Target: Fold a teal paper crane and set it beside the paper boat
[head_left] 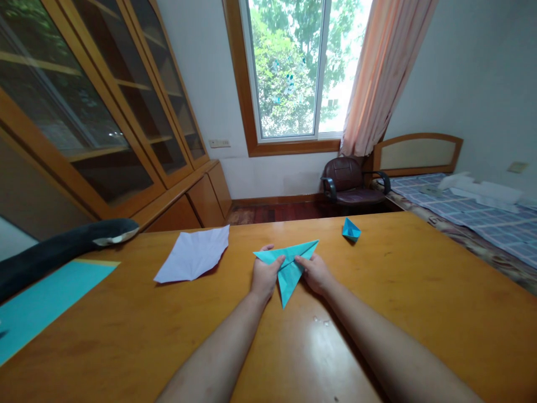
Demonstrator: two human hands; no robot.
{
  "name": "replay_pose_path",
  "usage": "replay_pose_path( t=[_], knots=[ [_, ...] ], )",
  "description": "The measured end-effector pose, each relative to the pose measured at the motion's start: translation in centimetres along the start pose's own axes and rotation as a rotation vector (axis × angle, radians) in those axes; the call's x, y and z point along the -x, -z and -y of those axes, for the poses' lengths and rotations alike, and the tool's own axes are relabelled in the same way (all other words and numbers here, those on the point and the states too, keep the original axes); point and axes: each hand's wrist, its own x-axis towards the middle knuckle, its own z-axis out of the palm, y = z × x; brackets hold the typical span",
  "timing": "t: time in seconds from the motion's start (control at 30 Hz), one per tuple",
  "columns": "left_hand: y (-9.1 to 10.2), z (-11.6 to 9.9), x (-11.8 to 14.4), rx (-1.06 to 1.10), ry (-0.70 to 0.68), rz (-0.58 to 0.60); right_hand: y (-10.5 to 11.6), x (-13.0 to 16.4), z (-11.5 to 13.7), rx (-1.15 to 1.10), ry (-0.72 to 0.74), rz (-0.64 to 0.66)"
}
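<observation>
A turquoise sheet of folded paper (290, 274) is held up above the wooden table, spread into a three-pointed shape with one tip pointing down toward me. My left hand (265, 275) pinches its left side, thumb on top and the other fingers mostly hidden underneath. On the other side my right hand (316, 272) grips the paper in the same way, its thumb close to the left one near the middle crease. Beyond my right hand stands a small blue folded paper piece (351, 230).
A creased white paper sheet (193, 254) lies left of my hands. At the far left are a flat turquoise sheet (50, 302) and a dark, long object (75, 238). The wooden table (419, 313) ends before a brown armchair (354, 182) and a bed (474, 207).
</observation>
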Motion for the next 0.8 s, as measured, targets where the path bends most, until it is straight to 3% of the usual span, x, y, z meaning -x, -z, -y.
replay_pose_path(
  t=[0.17,0.3,0.37,0.43,0.47,0.53,0.63,0.7,0.8],
  knots=[
    [-0.3,-0.1,0.0,-0.024,-0.056,0.05,0.7,-0.7,-0.3,0.034,0.089,-0.152],
    [-0.3,0.1,-0.4,-0.033,-0.121,0.011,2.4,-1.6,0.5,0.167,0.294,-0.57],
    [-0.2,0.1,-0.3,-0.165,-0.245,-0.075,3.2,-1.9,1.3,0.243,0.349,-0.759],
    [0.0,-0.2,0.2,-0.367,-0.448,-0.121,3.6,-2.0,1.9,0.333,0.381,-0.846],
    [0.1,-0.5,0.6,-0.477,-0.567,-0.093,3.7,-1.9,2.2,0.373,0.403,-0.85],
    [0.1,-1.0,1.5,-0.639,-0.754,0.073,3.3,-1.5,2.5,0.433,0.458,-0.813],
    [-0.1,-1.4,2.6,-0.764,-0.89,0.296,2.0,-0.6,2.6,0.487,0.564,-0.682],
    [-0.3,-1.3,3.0,-0.8,-0.926,0.334,1.1,0.0,2.6,0.55,0.63,-0.496],
    [-0.3,-0.8,2.9,-0.833,-0.944,0.271,0.4,0.9,2.6,0.667,0.716,-0.248]
  ],
)
